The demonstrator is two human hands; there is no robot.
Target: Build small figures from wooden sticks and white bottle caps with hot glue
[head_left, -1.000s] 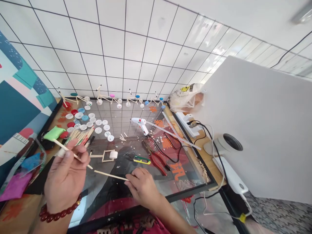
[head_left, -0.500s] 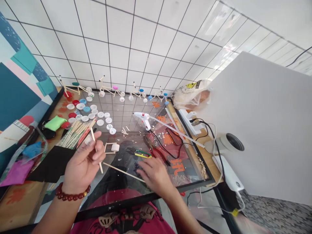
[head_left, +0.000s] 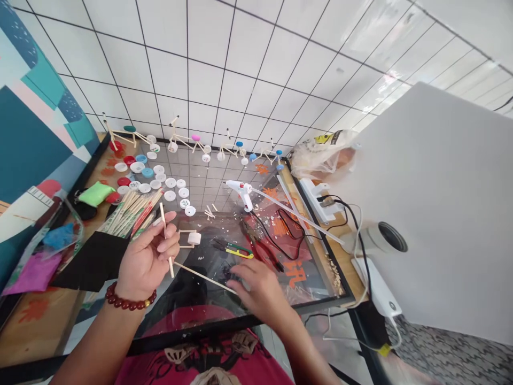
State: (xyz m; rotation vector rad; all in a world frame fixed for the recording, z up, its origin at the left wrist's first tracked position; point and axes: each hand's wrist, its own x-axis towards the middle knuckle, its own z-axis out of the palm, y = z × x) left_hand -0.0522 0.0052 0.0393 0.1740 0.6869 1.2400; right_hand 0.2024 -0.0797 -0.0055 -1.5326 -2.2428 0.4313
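Upright between the fingers of my left hand (head_left: 150,256) is a short wooden stick (head_left: 171,267), its top end showing above the thumb. My right hand (head_left: 258,291) is low over the glass tabletop, fingers apart, at a small heap of dark bits (head_left: 227,271). Between the hands a longer thin stick (head_left: 206,278) lies on the glass. Just beyond my left fingers sits a small stick frame with a white bottle cap (head_left: 194,238). Yellow-and-green thread snips (head_left: 239,251) and red-handled pliers (head_left: 267,255) lie beyond my right hand.
A white glue gun (head_left: 240,193) with a long glue stick rests mid-table, its cord trailing right. Loose bottle caps (head_left: 170,195) and a stick bundle (head_left: 130,213) are at left. Several stick-and-cap figures (head_left: 180,140) stand along the back edge. A power strip (head_left: 318,200) is at right.
The view has shifted slightly, so the table appears farther right. My left hand still holds the short stick, and my right hand stays low by the dark bits.
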